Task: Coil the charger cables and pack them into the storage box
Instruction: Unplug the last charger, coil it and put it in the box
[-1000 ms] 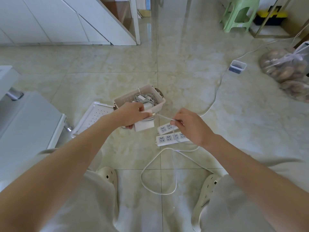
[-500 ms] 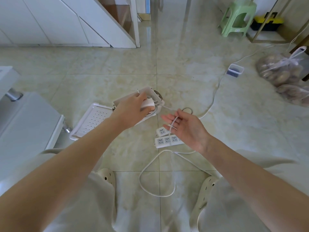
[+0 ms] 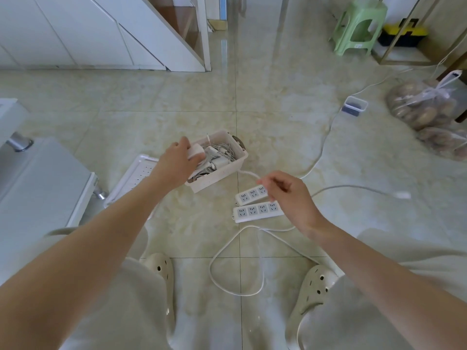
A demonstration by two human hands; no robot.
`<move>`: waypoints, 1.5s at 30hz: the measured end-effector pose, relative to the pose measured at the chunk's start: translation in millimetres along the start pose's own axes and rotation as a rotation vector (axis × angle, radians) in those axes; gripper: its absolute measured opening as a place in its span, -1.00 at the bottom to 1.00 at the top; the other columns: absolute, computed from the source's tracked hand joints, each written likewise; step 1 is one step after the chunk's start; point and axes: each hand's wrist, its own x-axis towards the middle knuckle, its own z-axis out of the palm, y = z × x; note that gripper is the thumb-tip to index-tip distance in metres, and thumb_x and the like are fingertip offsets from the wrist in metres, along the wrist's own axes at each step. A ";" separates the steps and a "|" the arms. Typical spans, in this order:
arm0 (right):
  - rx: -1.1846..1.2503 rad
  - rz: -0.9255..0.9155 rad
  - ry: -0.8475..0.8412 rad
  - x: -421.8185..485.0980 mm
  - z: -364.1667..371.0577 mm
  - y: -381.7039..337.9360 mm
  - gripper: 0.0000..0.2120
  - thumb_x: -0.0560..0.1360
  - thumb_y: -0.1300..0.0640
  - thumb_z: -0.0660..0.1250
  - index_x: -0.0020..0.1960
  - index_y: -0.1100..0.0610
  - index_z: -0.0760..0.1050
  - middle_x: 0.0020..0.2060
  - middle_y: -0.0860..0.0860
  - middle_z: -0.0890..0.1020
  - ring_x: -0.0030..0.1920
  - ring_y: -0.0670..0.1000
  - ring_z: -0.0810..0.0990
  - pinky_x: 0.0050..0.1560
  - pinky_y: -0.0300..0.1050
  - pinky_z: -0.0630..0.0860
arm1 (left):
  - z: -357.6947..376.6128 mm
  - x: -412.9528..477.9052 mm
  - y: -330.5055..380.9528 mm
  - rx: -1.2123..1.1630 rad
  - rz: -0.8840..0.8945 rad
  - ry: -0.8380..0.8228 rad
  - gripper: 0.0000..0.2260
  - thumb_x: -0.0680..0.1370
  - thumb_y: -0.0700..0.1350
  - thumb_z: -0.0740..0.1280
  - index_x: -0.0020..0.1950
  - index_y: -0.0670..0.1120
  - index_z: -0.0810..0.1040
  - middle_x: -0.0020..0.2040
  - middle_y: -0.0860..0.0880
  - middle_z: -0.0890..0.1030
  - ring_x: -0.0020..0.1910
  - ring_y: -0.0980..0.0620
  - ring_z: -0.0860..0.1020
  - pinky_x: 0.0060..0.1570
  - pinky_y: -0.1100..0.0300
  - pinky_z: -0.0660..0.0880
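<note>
The box (image 3: pixel 228 170) is an oblong tub of pale matte plastic with rounded corners. It sits on the glossy marbled floor (image 3: pixel 278 127) just left of a tile joint and is heaped with thin grey wires and white blocks. Its flat perforated lid (image 3: pixel 136 173) lies touching its left side. Two white strips (image 3: pixel 254 202) with grey socket faces lie side by side on the floor to the right of the box, and their round cord (image 3: pixel 237 274) loops towards the person's feet.

The hands are apart. The left hand (image 3: pixel 177 162) grips a smooth white charger (image 3: pixel 195 150) over the box's left end, with thumb and fingers wrapped round it. The right hand (image 3: pixel 288 195) hovers over the strips with its fingers curled on a thin white cable (image 3: pixel 251 174). The cable runs from the box to the fingertips and trails off blurred past the wrist to the right.

Half a second ago the right hand was flat, palm up, with the cable draped over its fingers. The left hand then covered most of the box, whose contents now show.
</note>
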 end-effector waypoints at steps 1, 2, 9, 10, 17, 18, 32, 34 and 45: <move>-0.015 -0.023 -0.038 -4.0 1.2 1.8 -0.84 0.54 0.27 0.26 -0.14 0.12 0.57 -0.52 -0.17 0.50 -0.36 -0.17 0.45 -0.29 -0.48 0.38 | -0.7 1.5 -1.4 -0.041 -0.063 -0.007 -0.68 0.58 0.05 0.25 0.10 -0.21 0.35 0.03 -0.22 0.51 -0.16 -0.14 0.47 -0.18 0.09 0.40; -0.014 -0.030 -0.074 -8.4 3.7 4.8 -0.85 0.52 0.29 0.28 -0.11 0.12 0.60 -0.49 -0.15 0.55 -0.35 -0.18 0.48 -0.25 -0.47 0.40 | -0.5 2.2 -0.9 -0.110 -0.114 -0.019 -0.69 0.59 0.06 0.24 0.07 -0.19 0.34 0.01 -0.23 0.54 -0.24 -0.13 0.51 -0.27 0.11 0.45; 0.138 0.047 -0.214 -25.4 23.0 22.6 -0.71 0.47 0.41 0.31 -0.01 0.05 0.59 -0.39 -0.16 0.67 -0.35 -0.20 0.60 -0.20 -0.39 0.53 | 15.0 -8.0 33.7 -0.688 -0.280 -0.070 -0.73 0.63 0.07 0.15 -0.01 -0.13 0.23 -0.08 -0.25 0.55 -0.54 0.04 0.50 -0.63 0.33 0.37; 0.166 0.046 -0.235 -25.7 25.4 25.0 -0.67 0.47 0.45 0.28 0.02 0.04 0.57 -0.37 -0.14 0.67 -0.34 -0.20 0.60 -0.18 -0.37 0.54 | 16.7 -10.0 41.6 -0.804 -0.292 -0.076 -0.76 0.64 0.05 0.13 -0.04 -0.12 0.25 -0.12 -0.24 0.55 -0.53 0.03 0.49 -0.61 0.31 0.41; 0.205 0.011 -0.282 -21.2 30.9 29.6 -0.66 0.48 0.48 0.25 0.14 0.16 0.52 -0.24 -0.07 0.66 -0.25 -0.20 0.63 -0.17 -0.35 0.54 | 18.4 -25.8 78.6 -1.620 -0.254 -0.461 -0.60 0.67 0.03 0.01 0.11 -0.24 0.48 -0.15 -0.17 0.55 -0.30 -0.05 0.49 -0.30 0.14 0.50; 0.158 0.002 -0.296 -19.4 29.1 31.4 -0.71 0.50 0.45 0.24 0.04 0.13 0.57 -0.20 -0.06 0.65 -0.26 -0.19 0.62 -0.17 -0.34 0.53 | 16.9 -27.3 80.0 -1.668 -0.240 -0.523 -0.61 0.66 0.02 0.03 0.16 -0.26 0.46 -0.07 -0.21 0.53 -0.26 -0.07 0.50 -0.30 0.15 0.53; -0.425 0.002 -0.176 7.1 -12.7 41.3 -0.77 0.59 0.32 0.10 -0.08 0.16 0.51 -0.39 -0.09 0.45 -0.33 -0.29 0.45 -0.21 -0.50 0.32 | -1.8 -29.0 49.3 -0.676 0.106 -0.727 -0.73 0.65 -0.08 0.08 -0.16 -0.14 0.45 -0.39 -0.09 0.47 -0.49 -0.02 0.44 -0.47 0.17 0.38; -0.449 0.022 -0.139 10.8 -15.5 39.3 -0.78 0.60 0.27 0.11 -0.10 0.12 0.50 -0.39 -0.09 0.46 -0.34 -0.22 0.41 -0.25 -0.48 0.32 | 1.0 -24.1 39.2 -0.534 0.138 -0.674 -0.79 0.65 -0.11 0.14 -0.15 -0.15 0.37 -0.39 -0.09 0.48 -0.51 -0.03 0.44 -0.50 0.16 0.38; -0.410 -0.074 -0.066 -11.7 11.1 7.1 -0.77 0.61 0.15 0.12 0.04 0.04 0.56 -0.41 -0.13 0.45 -0.36 -0.19 0.44 -0.27 -0.35 0.35 | 16.2 -15.2 18.9 -0.159 0.089 -0.348 -0.75 0.59 0.10 0.20 -0.02 -0.08 0.34 -0.21 -0.11 0.50 -0.42 -0.07 0.47 -0.42 0.14 0.41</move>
